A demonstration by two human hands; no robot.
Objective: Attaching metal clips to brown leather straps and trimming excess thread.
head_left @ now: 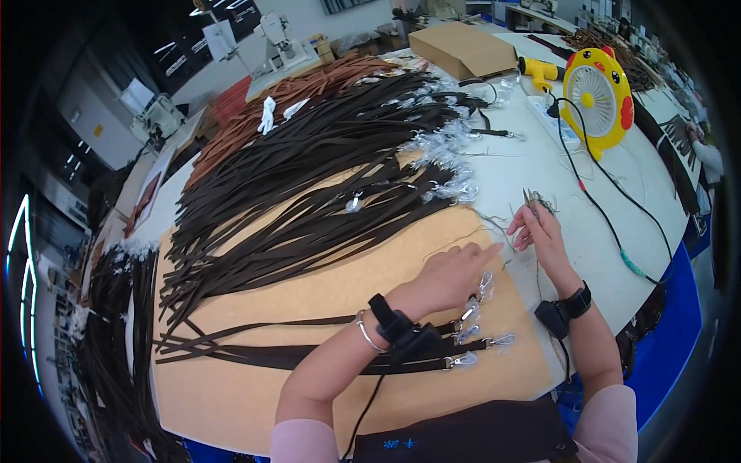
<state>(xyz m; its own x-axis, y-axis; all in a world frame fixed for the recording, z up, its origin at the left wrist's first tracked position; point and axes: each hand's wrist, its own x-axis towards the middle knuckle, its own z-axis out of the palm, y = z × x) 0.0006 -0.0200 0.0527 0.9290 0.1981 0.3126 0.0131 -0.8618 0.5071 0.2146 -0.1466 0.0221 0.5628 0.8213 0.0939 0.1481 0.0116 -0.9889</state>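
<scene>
My right hand (pixel 542 233) is raised over the pale tabletop, closed around small scissors (pixel 530 202) with their metal points upward. Dark thread is bunched beside the blades. To its left, my left hand (pixel 455 272) hovers at the board's right edge, index finger reaching toward the right hand. Its other fingers curl under and are mostly hidden, so what they hold cannot be made out. Just below it lie several dark brown straps (pixel 293 356) with metal clasps (pixel 463 360) in clear plastic wrap. Loose threads (pixel 478 221) trail near the left fingertips.
A large pile of dark straps (pixel 309 162) covers the tan board's (pixel 231 401) far part, with reddish-brown straps (pixel 316 81) behind. At the far right stand a yellow fan (pixel 598 100), a cable and a power strip (pixel 552 123). A cardboard box (pixel 463 50) sits at the back.
</scene>
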